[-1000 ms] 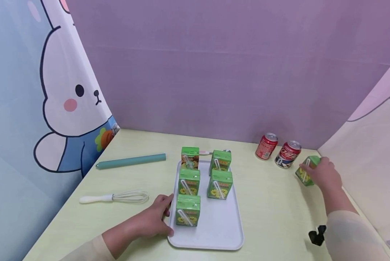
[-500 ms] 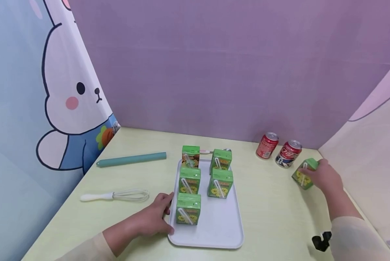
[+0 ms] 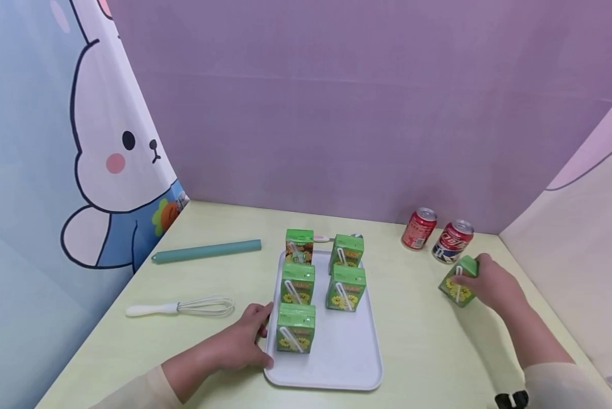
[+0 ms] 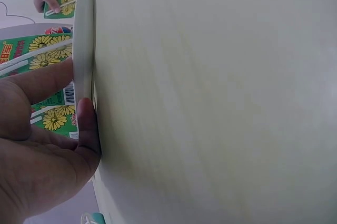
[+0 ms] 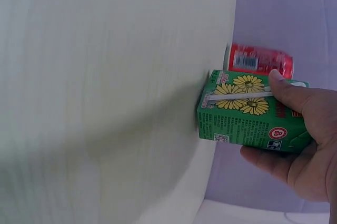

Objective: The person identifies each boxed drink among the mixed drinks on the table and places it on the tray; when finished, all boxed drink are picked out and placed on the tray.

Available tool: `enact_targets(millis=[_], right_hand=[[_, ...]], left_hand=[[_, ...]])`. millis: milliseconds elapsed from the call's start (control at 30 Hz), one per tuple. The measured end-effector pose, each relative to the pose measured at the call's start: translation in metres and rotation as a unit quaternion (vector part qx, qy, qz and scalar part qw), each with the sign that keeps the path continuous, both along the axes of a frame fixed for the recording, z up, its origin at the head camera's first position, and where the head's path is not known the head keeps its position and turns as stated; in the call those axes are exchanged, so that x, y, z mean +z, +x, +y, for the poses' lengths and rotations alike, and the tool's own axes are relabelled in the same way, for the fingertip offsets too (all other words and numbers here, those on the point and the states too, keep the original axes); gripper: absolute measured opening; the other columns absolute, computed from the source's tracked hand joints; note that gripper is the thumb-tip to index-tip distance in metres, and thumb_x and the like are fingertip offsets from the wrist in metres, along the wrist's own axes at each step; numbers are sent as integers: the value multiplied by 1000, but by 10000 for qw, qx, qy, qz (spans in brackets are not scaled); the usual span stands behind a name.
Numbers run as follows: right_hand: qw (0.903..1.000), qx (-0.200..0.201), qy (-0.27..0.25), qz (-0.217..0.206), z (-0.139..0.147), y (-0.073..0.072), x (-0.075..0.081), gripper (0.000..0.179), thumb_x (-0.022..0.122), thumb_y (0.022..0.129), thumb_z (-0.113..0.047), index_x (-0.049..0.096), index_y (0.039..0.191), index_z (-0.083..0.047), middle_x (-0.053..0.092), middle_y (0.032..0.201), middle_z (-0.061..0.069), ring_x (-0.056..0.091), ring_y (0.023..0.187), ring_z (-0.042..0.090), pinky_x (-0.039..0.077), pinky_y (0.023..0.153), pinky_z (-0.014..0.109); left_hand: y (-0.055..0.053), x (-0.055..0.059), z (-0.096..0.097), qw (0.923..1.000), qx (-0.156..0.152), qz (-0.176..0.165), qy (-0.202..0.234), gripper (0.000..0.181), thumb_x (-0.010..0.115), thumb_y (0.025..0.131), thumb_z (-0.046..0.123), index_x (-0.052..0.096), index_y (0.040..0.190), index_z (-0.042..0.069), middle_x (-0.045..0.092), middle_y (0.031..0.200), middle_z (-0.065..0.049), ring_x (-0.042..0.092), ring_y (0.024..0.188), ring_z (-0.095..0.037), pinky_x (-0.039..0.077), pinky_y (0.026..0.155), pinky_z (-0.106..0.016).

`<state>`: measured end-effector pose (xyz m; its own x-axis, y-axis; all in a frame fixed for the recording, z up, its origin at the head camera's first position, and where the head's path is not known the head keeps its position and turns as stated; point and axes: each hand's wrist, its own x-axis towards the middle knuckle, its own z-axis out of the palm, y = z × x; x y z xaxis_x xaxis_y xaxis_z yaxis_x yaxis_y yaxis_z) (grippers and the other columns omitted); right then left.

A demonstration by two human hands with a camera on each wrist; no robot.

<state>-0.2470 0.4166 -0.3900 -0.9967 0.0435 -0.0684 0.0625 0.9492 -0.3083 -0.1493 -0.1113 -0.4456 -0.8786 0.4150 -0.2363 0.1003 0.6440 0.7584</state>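
Note:
My right hand [image 3: 495, 284] grips a green drink carton [image 5: 247, 108] with yellow flowers and a white straw on its front. The thumb lies across the straw side, fingers behind. The carton leans slightly, its base close over the table. At the left long side of a white tray [image 3: 336, 363], my left hand [image 3: 241, 338] holds the rim, with a fingertip tucked against its outer edge in the left wrist view. Several similar cartons stand upright on the tray: three in a left column, including the nearest carton [image 3: 295, 329], and two in a right column, including the front one [image 3: 345, 288].
Two red cans, a left can [image 3: 419, 229] and a right can [image 3: 452, 241], stand at the back right. Left of the tray lie a whisk [image 3: 183, 308] and a teal rod [image 3: 205, 251]. A pink-handled utensil [image 3: 322, 239] lies behind the tray. A black object [image 3: 511, 399] overlaps the right sleeve.
My right hand has carried the carton leftward and nearer, away from the table's right edge and in front of the right can. My left hand has stayed at the tray.

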Motion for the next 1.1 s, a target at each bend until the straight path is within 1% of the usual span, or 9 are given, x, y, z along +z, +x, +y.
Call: enact_targets(millis=[133, 267, 433, 533, 800, 967, 1100], right_hand=[[9997, 249, 1, 51, -26, 10, 7, 84, 67, 83, -61, 39, 121, 9, 55, 86, 11, 53, 74, 25, 42, 58, 36], [9984, 536, 28, 191, -55, 23, 13, 74, 71, 82, -56, 45, 117, 3, 57, 86, 8, 53, 71, 21, 40, 56, 34], [9948, 924, 73, 422, -91, 43, 20, 60, 75, 80, -50, 49, 108, -4, 53, 77, 3, 48, 65, 18, 37, 54, 32], [9919, 1135, 125, 548, -111, 56, 24, 54, 77, 79, -46, 51, 106, -8, 52, 74, 0, 46, 63, 17, 36, 54, 32], [9847, 1611, 204, 632, -158, 85, 32, 54, 81, 74, -45, 55, 108, -13, 52, 76, -6, 46, 64, 11, 39, 56, 29], [9763, 2018, 261, 741, -180, 102, 28, 52, 82, 72, -47, 55, 106, -18, 52, 80, -13, 47, 66, 4, 42, 58, 24], [9697, 2321, 236, 723, -192, 110, 23, 51, 81, 72, -48, 53, 105, -21, 50, 82, -17, 46, 68, 0, 42, 60, 22]], left_hand=[[0, 0, 0, 10000, -15, -23, 12, 113, 87, 67, 20, 19, 155, -1, 38, 122, -6, 46, 95, -17, 40, 75, -27], [0, 0, -1, 10000, -27, -52, 61, 114, 87, 67, 20, 18, 155, 0, 38, 123, -7, 46, 96, -18, 40, 74, -27], [0, 0, 0, 10000, -21, -55, 73, 113, 87, 67, 20, 18, 155, 0, 38, 123, -7, 46, 95, -18, 40, 73, -27], [0, 1, -1, 10000, -12, -41, 85, 113, 87, 67, 19, 18, 155, -1, 38, 123, -7, 46, 95, -18, 41, 73, -26], [0, 1, -1, 10000, 8, -30, 66, 113, 87, 67, 20, 19, 155, -1, 38, 123, -7, 46, 95, -17, 40, 74, -27], [0, -1, -1, 10000, -5, -42, 55, 113, 87, 68, 22, 19, 155, 0, 38, 124, -6, 46, 95, -17, 40, 75, -27], [0, -1, -2, 10000, -16, -20, 56, 113, 87, 68, 21, 19, 155, 0, 38, 124, -7, 46, 96, -17, 40, 77, -28]])
